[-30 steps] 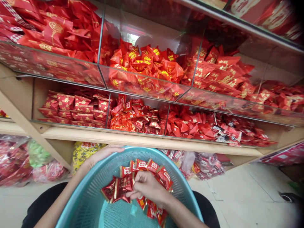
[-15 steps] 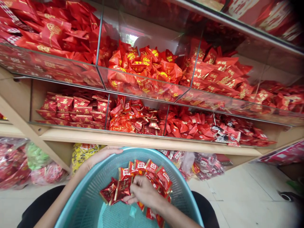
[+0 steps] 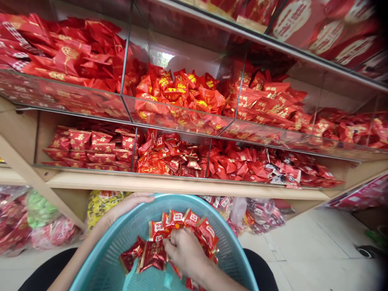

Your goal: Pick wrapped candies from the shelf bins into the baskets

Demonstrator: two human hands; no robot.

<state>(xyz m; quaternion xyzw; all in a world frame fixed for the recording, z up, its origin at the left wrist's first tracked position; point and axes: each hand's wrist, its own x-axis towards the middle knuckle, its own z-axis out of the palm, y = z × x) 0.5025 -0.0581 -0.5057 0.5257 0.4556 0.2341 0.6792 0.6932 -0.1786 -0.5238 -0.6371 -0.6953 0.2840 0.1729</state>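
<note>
A teal plastic basket (image 3: 87, 238) with perforated sides sits between my knees. My left hand (image 3: 130, 205) grips its far-left rim, fingers lying along the edge. Inside the basket, my right hand (image 3: 184, 248) is curled with the thumb against the fingers, among small red packets (image 3: 207, 232) with gold edges and white labels. What lies within those fingers is hidden. Just left of it a dark red packet (image 3: 152, 255) rests on the basket floor, with another dark packet (image 3: 132, 254) beside it.
A wooden shelf (image 3: 188, 185) with clear dividers stands ahead, its compartments heaped with red wrapped packets (image 3: 178, 91). Below are plastic bags of yellow packets (image 3: 104, 208) and of red ones (image 3: 265, 216). Pale floor tiles (image 3: 318, 258) show at the right.
My right hand has shifted slightly away from the two dark red packets, which now lie farther left. My left hand stays on the rim. The view has tilted a little upward.
</note>
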